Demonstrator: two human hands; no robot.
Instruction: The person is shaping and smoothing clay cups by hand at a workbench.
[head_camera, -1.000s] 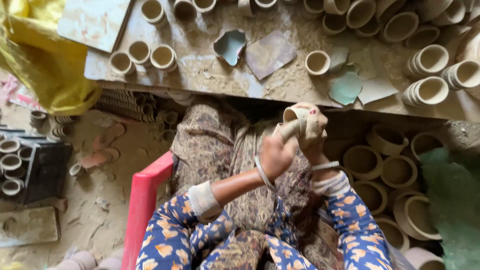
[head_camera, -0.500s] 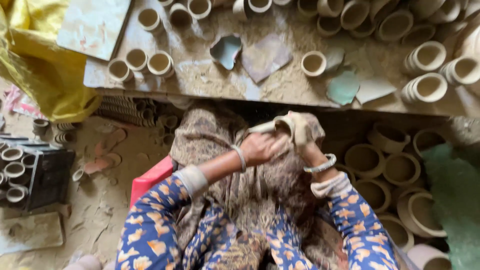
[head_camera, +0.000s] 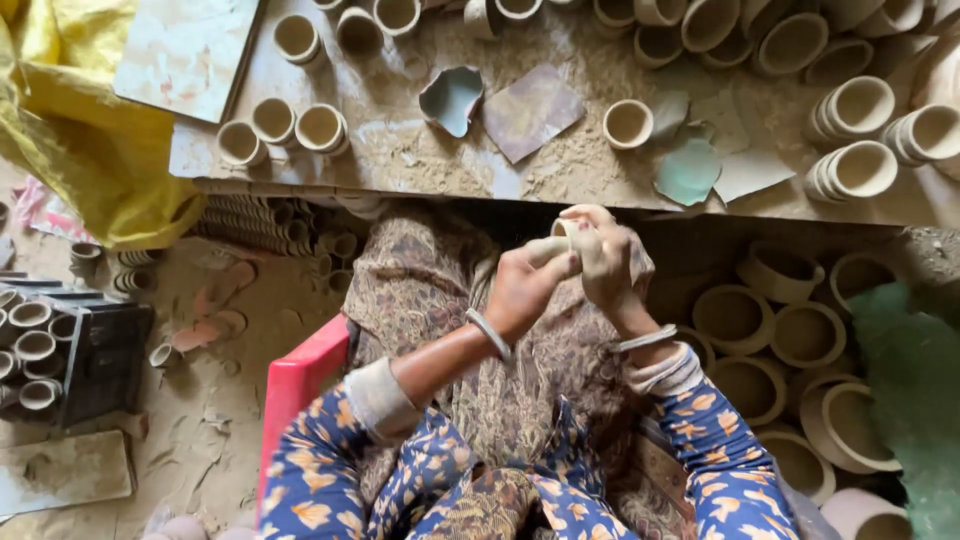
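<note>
A small pale clay cup (head_camera: 562, 235) is held above my lap, both hands around it. My left hand (head_camera: 525, 288) grips it from the left, thumb pressed along its side. My right hand (head_camera: 610, 265) wraps the cup from the right and covers most of it. Each wrist carries a metal bangle. Blue floral sleeves cover my forearms, and a brown patterned cloth (head_camera: 450, 300) lies over my lap.
A dusty low workbench (head_camera: 420, 160) ahead carries single clay cups (head_camera: 628, 123), stacked cups (head_camera: 850, 110), broken shards and paper scraps. Larger clay pots (head_camera: 790, 330) lie on the right. A yellow sheet (head_camera: 80, 150) hangs on the left; a black crate of cups (head_camera: 60, 350) and a red seat edge (head_camera: 300, 380) lie below it.
The hands dropped lower over the lap half a second ago and have risen a little again. The cup stays gripped in both hands, turned between the fingers.
</note>
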